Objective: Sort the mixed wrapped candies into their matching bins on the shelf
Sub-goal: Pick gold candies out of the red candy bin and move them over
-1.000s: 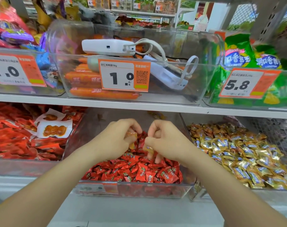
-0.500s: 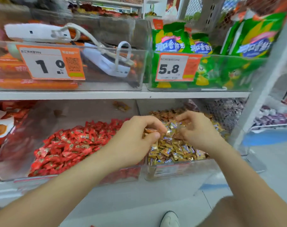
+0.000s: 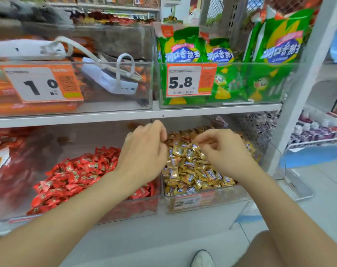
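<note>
Right hand [image 3: 223, 153]: thumb and forefinger are drawn together at their tips, directly above the heap of gold candies [image 3: 192, 170]. A gold wrapper sits at the fingertips, but whether it is pinched or merely lying on the heap cannot be determined. Left hand [image 3: 144, 153]: fingers are curled inward and the palm is hidden, so its contents are not determinable. Its fingertips reach across the wall between the gold bin [image 3: 206, 201] and the red bin [image 3: 87, 214], with the wrist over the red candies [image 3: 77, 174]. The gold bin lies straight beneath the right hand and just right of the left, its long axis running away from the person. Judgement: the right hand is the better placed, needing only a short drop. The left must clear the dividing wall, or a piece may land among the red.
</note>
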Tool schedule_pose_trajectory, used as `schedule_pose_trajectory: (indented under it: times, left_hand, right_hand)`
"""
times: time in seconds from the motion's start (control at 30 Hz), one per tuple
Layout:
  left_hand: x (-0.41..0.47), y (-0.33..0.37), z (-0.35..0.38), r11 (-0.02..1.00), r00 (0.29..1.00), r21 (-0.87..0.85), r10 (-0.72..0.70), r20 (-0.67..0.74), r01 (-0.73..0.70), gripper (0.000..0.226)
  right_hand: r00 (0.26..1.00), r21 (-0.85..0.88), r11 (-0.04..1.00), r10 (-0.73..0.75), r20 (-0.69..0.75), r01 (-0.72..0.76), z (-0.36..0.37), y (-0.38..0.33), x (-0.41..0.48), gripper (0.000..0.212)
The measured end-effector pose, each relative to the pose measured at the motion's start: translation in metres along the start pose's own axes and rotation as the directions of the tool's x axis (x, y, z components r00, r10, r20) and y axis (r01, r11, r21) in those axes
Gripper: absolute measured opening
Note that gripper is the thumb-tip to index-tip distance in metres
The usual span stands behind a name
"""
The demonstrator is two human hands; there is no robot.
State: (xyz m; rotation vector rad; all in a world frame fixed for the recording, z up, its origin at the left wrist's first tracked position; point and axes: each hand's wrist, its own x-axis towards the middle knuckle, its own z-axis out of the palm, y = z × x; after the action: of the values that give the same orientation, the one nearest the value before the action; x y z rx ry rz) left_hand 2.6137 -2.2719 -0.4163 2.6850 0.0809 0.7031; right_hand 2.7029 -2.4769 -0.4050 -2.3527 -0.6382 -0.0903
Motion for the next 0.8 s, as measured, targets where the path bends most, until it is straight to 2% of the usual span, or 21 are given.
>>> schedule_pose_trajectory:
  times: [0.03, 0.07, 0.13, 0.17, 0.23, 0.27, 0.3, 0.33, 0.4, 0.5, 0.57, 0.63, 0.67, 0.7, 0.77, 0.8]
  left_hand:
    - [-0.011, -0.018, -0.007, 0.997, 0.999, 0.048, -0.053, 0.009, 0.053, 0.015]
    - [-0.02, -0.039, -0.013, 0.991, 0.993, 0.108, -0.088, 0.075, 0.08, 0.014]
    - [-0.034, -0.08, -0.018, 0.991, 0.942, 0.114, -0.098, 0.321, 0.064, 0.013]
    - [-0.037, -0.096, -0.02, 0.999, 0.893, 0.023, -0.041, 0.448, 0.035, 0.023]
    - [-0.04, -0.112, -0.019, 0.985, 0.75, -0.175, 0.117, 0.651, -0.002, 0.05]
    - [-0.04, -0.115, -0.017, 0.98, 0.683, -0.195, 0.167, 0.712, -0.037, 0.056]
    - [-0.04, -0.119, -0.013, 0.98, 0.643, -0.173, 0.195, 0.74, -0.098, 0.056]
    - [-0.04, -0.123, -0.009, 0.979, 0.633, -0.113, 0.195, 0.749, -0.168, 0.053]
    - [-0.039, -0.132, -0.008, 0.966, 0.655, 0.063, 0.121, 0.746, -0.251, 0.051]
    - [-0.036, -0.145, -0.023, 0.903, 0.69, 0.324, -0.044, 0.723, -0.281, 0.049]
    - [-0.033, -0.158, -0.034, 0.858, 0.695, 0.452, -0.171, 0.698, -0.242, 0.048]
    - [-0.03, -0.167, -0.042, 0.821, 0.698, 0.544, -0.286, 0.656, -0.175, 0.045]
    - [-0.029, -0.17, -0.043, 0.795, 0.694, 0.587, -0.336, 0.637, -0.154, 0.044]
    - [-0.029, -0.169, -0.042, 0.764, 0.697, 0.628, -0.369, 0.615, -0.149, 0.046]
    - [-0.025, -0.162, -0.039, 0.7, 0.752, 0.683, -0.331, 0.57, -0.209, 0.046]
    - [-0.022, -0.159, -0.034, 0.697, 0.789, 0.673, -0.259, 0.558, -0.247, 0.042]
  right_hand:
    - [0.997, 0.016, 0.998, -0.064, 0.043, 0.063, 0.006, -0.015, -0.005, 0.03]
    - [0.989, 0.036, 0.992, -0.126, 0.076, 0.124, 0.013, -0.03, -0.012, 0.031]
    - [0.969, 0.064, 0.974, -0.222, 0.106, 0.216, 0.03, -0.059, -0.021, 0.029]
    - [0.959, 0.072, 0.965, -0.26, 0.109, 0.253, 0.04, -0.071, -0.023, 0.027]
    - [0.939, 0.065, 0.947, -0.321, 0.126, 0.315, 0.059, -0.089, -0.024, 0.024]
    - [0.928, 0.043, 0.939, -0.345, 0.137, 0.342, 0.067, -0.096, -0.023, 0.024]
    - [0.922, 0.02, 0.933, -0.357, 0.149, 0.358, 0.073, -0.101, -0.02, 0.024]
    - [0.922, 0.005, 0.934, -0.352, 0.163, 0.356, 0.079, -0.105, -0.017, 0.024]
    - [0.926, -0.018, 0.942, -0.326, 0.191, 0.335, 0.087, -0.109, -0.009, 0.026]
    - [0.933, -0.138, 0.953, -0.225, 0.281, 0.271, 0.095, -0.112, 0.0, 0.028]
    - [0.931, -0.262, 0.934, -0.146, 0.335, 0.241, 0.102, -0.116, 0.003, 0.027]
    - [0.933, -0.32, 0.932, -0.045, 0.358, 0.167, 0.109, -0.124, 0.001, 0.013]
    - [0.915, -0.323, 0.939, 0.023, 0.402, 0.119, 0.112, -0.13, -0.003, 0.01]
    - [0.883, -0.332, 0.94, 0.089, 0.461, 0.078, 0.117, -0.136, -0.006, 0.016]
    - [0.813, -0.358, 0.933, 0.174, 0.556, 0.045, 0.129, -0.141, -0.006, 0.015]
    - [0.811, -0.366, 0.93, 0.186, 0.555, 0.037, 0.136, -0.141, -0.002, 0.019]
